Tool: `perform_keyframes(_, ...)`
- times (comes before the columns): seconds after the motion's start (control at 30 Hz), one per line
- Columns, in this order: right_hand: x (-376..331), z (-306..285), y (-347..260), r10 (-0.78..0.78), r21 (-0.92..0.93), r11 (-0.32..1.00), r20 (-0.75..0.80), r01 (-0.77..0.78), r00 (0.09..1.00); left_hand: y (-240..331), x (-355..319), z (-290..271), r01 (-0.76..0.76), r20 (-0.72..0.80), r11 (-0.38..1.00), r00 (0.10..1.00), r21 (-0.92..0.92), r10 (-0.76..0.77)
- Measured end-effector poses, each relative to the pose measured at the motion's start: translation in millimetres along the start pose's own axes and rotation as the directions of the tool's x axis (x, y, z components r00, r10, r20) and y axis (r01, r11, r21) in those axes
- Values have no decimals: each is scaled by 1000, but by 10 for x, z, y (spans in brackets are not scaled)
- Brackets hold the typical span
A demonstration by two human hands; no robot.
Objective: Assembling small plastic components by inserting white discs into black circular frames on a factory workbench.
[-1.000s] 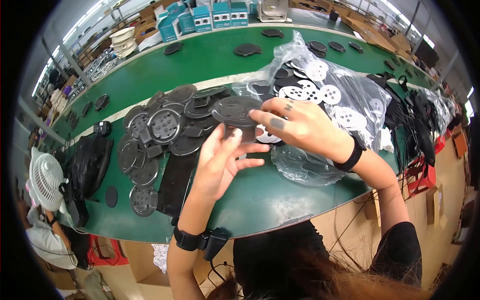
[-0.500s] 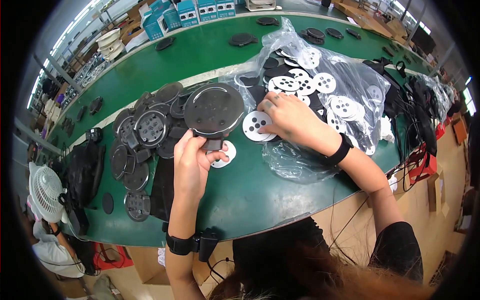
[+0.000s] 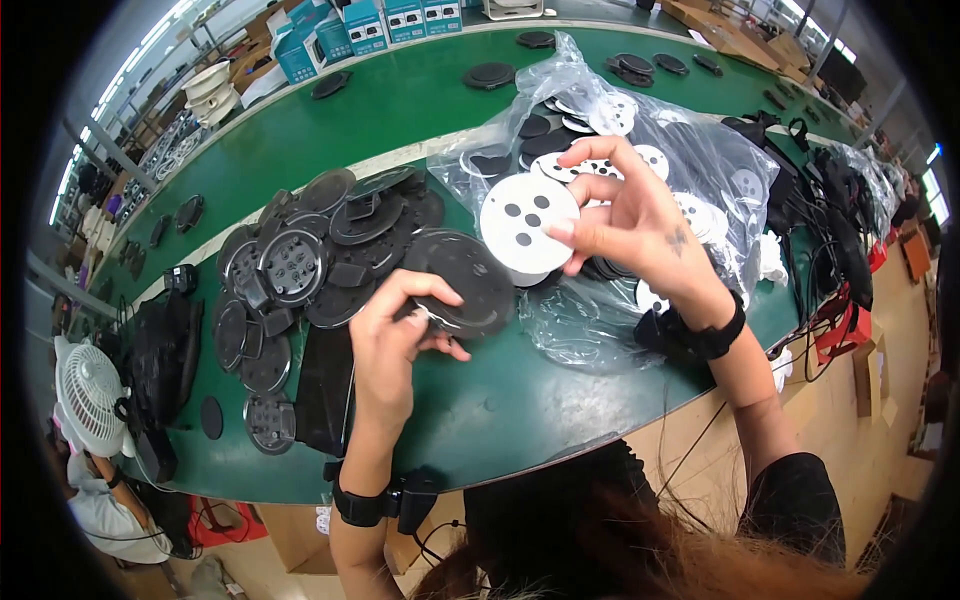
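My left hand (image 3: 388,350) grips a round black plastic disc part (image 3: 462,282) by its near edge, tilted above the table. Between thumb and fingers of my right hand (image 3: 640,220) is a white round pad with several dark holes (image 3: 520,245), raised just beyond the black disc. Behind my right hand, a clear plastic bag (image 3: 590,335) lies spread, with loose white pads (image 3: 613,114) and black round pads (image 3: 535,126) in it. To the left of my left hand is a heap of black disc parts (image 3: 292,262), some with their ribbed undersides up.
The green table (image 3: 520,410) curves along the near side. Beyond a pale rail runs a green strip (image 3: 420,110) carrying scattered black parts. Blue boxes (image 3: 365,25) stand at the back. A white fan (image 3: 88,385) is at left; black straps and cables (image 3: 835,215) hang at right.
My right hand has lifted a white pad off the pile and turned it up. My left hand has brought the black disc lower and to the right, tilting it differently.
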State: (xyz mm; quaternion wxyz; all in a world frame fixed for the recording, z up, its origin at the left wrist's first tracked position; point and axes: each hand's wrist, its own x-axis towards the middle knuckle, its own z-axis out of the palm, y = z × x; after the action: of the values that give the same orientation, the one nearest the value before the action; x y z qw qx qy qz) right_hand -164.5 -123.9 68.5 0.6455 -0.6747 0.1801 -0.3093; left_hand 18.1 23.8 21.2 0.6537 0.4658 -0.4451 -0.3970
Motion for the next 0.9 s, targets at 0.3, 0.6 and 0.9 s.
perform_keyframes(0.3, -155, 213, 117, -448, -589, 660, 189, 466, 874, -8, -57, 221, -51, 107, 964, 994, 262, 24)
perform_keyframes(0.6, -201, 192, 89, -94, -27, 995, 104, 98, 990, -15, -57, 229, 9, 101, 991, 995, 137, -23)
perform_keyframes(0.9, -227, 210, 135, -426, -596, 653, 221, 467, 877, 10, -66, 219, -3, 217, 994, 976, 107, -21)
